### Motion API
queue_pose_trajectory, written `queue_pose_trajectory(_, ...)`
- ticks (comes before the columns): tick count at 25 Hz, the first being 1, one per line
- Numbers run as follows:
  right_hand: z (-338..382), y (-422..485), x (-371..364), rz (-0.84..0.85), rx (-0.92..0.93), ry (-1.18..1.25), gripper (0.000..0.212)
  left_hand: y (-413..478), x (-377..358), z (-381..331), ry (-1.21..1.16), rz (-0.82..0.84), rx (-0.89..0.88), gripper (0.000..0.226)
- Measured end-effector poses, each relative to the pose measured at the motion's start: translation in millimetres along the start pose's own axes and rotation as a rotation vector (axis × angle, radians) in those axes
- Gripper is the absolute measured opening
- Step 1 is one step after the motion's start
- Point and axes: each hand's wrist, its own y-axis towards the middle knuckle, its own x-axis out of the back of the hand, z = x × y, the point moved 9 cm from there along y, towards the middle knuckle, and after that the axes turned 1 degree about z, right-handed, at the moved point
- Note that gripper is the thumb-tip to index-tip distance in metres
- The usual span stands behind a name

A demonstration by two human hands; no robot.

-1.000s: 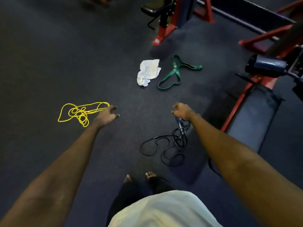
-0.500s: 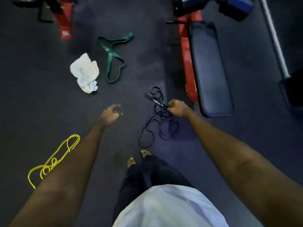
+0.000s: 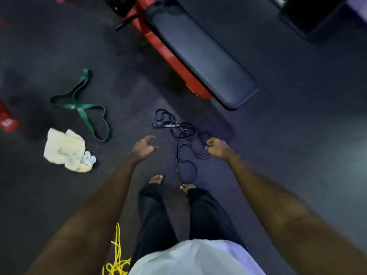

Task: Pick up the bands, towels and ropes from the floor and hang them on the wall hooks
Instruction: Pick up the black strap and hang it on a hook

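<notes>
A black skipping rope (image 3: 183, 139) lies tangled on the dark floor just ahead of my bare feet, its handles pointing left. My left hand (image 3: 144, 148) hovers left of it and my right hand (image 3: 217, 148) right of it. Both have loosely curled fingers and hold nothing. A green band (image 3: 83, 111) lies in loops at the left, with a crumpled white towel (image 3: 65, 149) below it. Part of a yellow rope (image 3: 117, 262) shows at the bottom edge beside my left leg.
A black padded bench with a red frame (image 3: 198, 52) stands slanted just beyond the black rope. Red equipment feet (image 3: 7, 120) sit at the left edge. A dark machine base (image 3: 317, 14) fills the top right corner.
The view has turned and moved closer to the black rope. The yellow rope has slid to the bottom edge. My right hand has drawn back from the rope's handles.
</notes>
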Motion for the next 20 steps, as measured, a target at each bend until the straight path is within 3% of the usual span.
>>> queue_pose_trajectory(6, -79.8, 50.9, -137.3, -0.072, -0.265, 0.208, 0.021, 143.7, -64.8, 39.5, 0.170, 0.202, -0.070, 0.046)
queue_pose_trajectory(14, -204.8, 237.2, -336.0, -0.084, -0.448, 0.418, 0.004, 350.2, -198.7, 140.3, 0.365, 0.313, -0.147, 0.054)
queue_pose_trajectory(20, -275.7, 359.6, -435.6, -0.182, -0.604, 0.547, 0.066, 451.9, -290.0, 194.2, 0.486, 0.299, -0.266, 0.053)
